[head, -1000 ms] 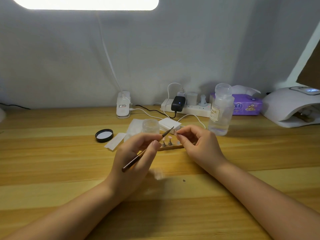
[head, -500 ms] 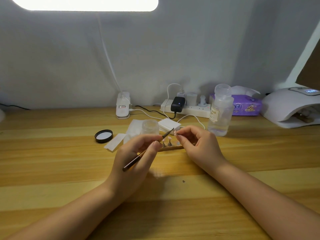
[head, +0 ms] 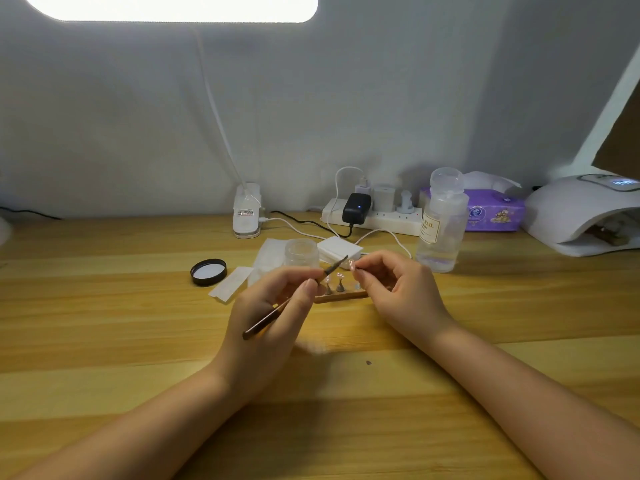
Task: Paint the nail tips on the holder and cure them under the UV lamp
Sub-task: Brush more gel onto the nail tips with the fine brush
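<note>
Home nail desk: UV lamp, tissues.

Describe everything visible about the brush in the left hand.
The brush is thin, with a dark brown glossy handle and a fine dark tip. The left hand pinches it near the tip end between thumb and fingers. It slants up and to the right, tip close to the nail tip pinched by the right hand.

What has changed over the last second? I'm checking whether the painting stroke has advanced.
Hardly anything. The left hand still grips the brush, its tip aimed at the nail tip that the right hand keeps pinching above the wooden holder. Neither hand has visibly shifted, and nothing was picked up or let go. The open jar, black lid and UV lamp stay put.
</note>
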A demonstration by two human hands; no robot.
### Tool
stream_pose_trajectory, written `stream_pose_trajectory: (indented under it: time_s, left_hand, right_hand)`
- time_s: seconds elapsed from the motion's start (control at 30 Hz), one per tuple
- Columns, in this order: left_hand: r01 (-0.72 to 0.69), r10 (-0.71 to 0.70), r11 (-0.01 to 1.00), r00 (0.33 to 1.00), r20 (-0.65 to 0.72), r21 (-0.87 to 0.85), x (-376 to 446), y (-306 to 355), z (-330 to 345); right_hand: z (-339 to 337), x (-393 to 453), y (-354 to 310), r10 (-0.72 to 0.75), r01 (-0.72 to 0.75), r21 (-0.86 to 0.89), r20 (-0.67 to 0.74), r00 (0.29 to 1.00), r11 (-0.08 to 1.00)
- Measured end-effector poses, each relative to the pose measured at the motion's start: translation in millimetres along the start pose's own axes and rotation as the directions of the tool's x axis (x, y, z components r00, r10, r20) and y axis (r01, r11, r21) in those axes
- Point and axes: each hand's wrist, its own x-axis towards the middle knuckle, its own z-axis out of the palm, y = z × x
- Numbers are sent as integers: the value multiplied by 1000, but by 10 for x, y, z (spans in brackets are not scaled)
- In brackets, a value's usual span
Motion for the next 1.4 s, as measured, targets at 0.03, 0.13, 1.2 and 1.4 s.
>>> stream_pose_trajectory:
  time_s: [0.03,0.13,1.2,1.4]
  left_hand:
    - [12,-12,1000,1000,8,-15,-6,-1,1]
    - [22,-21,999,1000,22,-38,-14,18,-5]
    - [-78,80,990,997,-12,120,-2,92,-43]
    - [-103,106,969,994,0,223,21,115,-17]
  right_hand:
    - [-1,0,0,0,0,2,2,1000,1000]
    - [-5,2,4,9,-9,2,3,1000,1000]
    - [-3,-1,-3,-23,23,-27,-4,1000,999]
    - [8,1,18,-23,22,-32,-26,999,999]
